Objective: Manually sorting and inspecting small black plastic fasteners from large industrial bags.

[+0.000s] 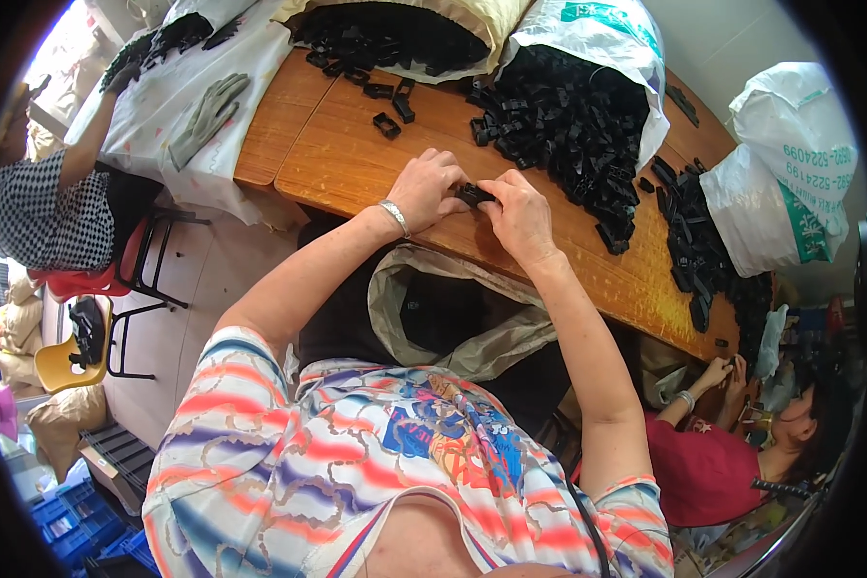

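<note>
Between both my hands, over the near edge of the wooden table (328, 159), is a small black plastic part (474, 195). My left hand (428, 193), with a bracelet at its wrist, pinches the part's left end. From the other side, my right hand (518, 220) grips the right end with thumb and fingertips. The fingers hide most of its shape. Just below my hands, an open beige sack (385, 289) sits at my lap, its inside dark. A few loose black rectangular frames (386, 125) lie on the table beyond my left hand.
White sacks (588, 29) and a beige sack (501, 19) spill heaps of black parts (568, 116) across the table. Another person (713, 453) handles something small at the right. A second person (58, 207) sits at the left, near a grey glove (207, 120) on a covered table.
</note>
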A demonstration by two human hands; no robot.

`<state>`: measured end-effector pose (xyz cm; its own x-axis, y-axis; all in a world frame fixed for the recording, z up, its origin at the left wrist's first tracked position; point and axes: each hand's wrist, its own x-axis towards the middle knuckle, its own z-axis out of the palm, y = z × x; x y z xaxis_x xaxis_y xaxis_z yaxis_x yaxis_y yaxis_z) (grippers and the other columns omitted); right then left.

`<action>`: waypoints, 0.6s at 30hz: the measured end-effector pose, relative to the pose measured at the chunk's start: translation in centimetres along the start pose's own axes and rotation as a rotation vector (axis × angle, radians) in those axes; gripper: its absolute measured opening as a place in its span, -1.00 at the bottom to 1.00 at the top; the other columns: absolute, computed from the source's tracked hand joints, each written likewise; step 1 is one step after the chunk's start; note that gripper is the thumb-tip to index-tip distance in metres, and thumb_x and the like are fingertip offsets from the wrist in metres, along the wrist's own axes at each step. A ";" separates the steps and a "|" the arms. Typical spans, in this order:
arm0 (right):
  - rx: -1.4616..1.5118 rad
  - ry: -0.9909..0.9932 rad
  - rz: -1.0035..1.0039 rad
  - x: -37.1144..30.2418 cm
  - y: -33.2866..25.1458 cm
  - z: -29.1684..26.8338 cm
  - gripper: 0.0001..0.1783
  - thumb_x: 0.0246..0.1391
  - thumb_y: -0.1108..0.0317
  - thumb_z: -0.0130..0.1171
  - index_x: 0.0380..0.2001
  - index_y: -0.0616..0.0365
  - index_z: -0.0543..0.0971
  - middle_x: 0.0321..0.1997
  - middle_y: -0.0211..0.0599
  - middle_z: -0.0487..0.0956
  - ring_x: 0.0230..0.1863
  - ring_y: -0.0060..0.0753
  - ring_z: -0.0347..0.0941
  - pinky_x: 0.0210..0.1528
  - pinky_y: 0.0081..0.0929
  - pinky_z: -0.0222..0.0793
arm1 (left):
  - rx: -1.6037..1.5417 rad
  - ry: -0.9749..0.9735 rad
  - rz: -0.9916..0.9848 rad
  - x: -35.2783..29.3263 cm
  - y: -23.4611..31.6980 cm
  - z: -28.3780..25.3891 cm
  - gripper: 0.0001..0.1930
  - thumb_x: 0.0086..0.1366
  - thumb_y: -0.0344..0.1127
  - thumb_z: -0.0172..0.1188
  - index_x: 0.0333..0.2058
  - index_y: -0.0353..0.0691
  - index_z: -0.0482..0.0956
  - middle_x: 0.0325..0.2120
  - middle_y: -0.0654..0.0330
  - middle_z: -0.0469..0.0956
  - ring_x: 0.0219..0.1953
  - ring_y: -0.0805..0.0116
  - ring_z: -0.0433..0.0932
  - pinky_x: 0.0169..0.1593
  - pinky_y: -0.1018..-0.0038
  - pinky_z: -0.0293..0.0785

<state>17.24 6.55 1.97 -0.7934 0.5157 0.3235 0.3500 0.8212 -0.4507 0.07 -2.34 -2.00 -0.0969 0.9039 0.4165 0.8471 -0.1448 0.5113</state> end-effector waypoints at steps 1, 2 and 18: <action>-0.009 -0.009 -0.022 0.1 0.0 0.0 -0.74 -0.08 0.47 0.32 -0.23 0.08 0.67 -0.26 -0.27 0.55 -0.25 -0.09 0.56 -0.21 -0.21 0.49 | -0.002 0.001 -0.005 0.0 -0.1 -0.1 -0.75 -0.02 -0.26 0.42 -0.33 -0.18 0.65 -0.30 0.19 0.53 -0.15 0.12 0.42 -0.04 0.29 0.39; -0.019 -0.017 -0.043 0.3 0.0 -0.1 -0.73 -0.08 0.46 0.32 -0.22 0.08 0.68 -0.26 -0.28 0.55 -0.25 -0.10 0.56 -0.21 -0.21 0.49 | -0.010 -0.008 -0.008 0.1 -0.1 -0.1 -0.75 -0.02 -0.26 0.42 -0.33 -0.17 0.65 -0.29 0.20 0.53 -0.15 0.12 0.42 -0.05 0.29 0.39; -0.426 -0.054 -0.191 -2.2 -0.9 1.7 -0.75 0.00 0.45 0.08 -0.21 0.26 0.55 -0.25 -0.15 0.50 -0.15 -0.15 0.50 -0.20 -0.33 0.52 | -0.153 -0.351 0.037 1.5 -1.5 -1.7 -0.75 0.01 -0.41 0.26 -0.26 -0.17 0.63 -0.24 0.14 0.53 -0.10 0.10 0.46 0.03 0.27 0.41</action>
<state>17.79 4.29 0.27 -0.8845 0.3412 0.3183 0.3595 0.9332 -0.0015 -2.28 -1.47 -0.85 0.1391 0.9760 0.1677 0.7561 -0.2140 0.6185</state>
